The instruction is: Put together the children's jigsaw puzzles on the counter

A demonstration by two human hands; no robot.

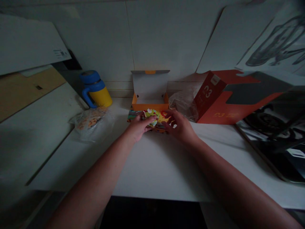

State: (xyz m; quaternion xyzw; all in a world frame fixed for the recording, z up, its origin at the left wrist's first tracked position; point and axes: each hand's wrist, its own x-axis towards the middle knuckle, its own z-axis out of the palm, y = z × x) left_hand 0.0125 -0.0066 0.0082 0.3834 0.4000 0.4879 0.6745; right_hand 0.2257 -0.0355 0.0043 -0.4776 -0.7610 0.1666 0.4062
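Note:
My left hand is closed around a small stack of colourful printed cardboard pieces, thumb on top. Curved and apart, the fingers of my right hand are at the right edge of a yellow printed piece with an orange-red animal figure. Whether they touch it is hard to see. More printed cardboard in teal lies under and beside my left hand. Right behind the hands stands an orange box, its lid raised and its inside white. My fingers hide part of the printed pieces.
A blue-and-yellow jug and a clear bag of brown sticks are at left. To the right stand a crumpled plastic bag, a large red box and a black stove. The wall closes off the back.

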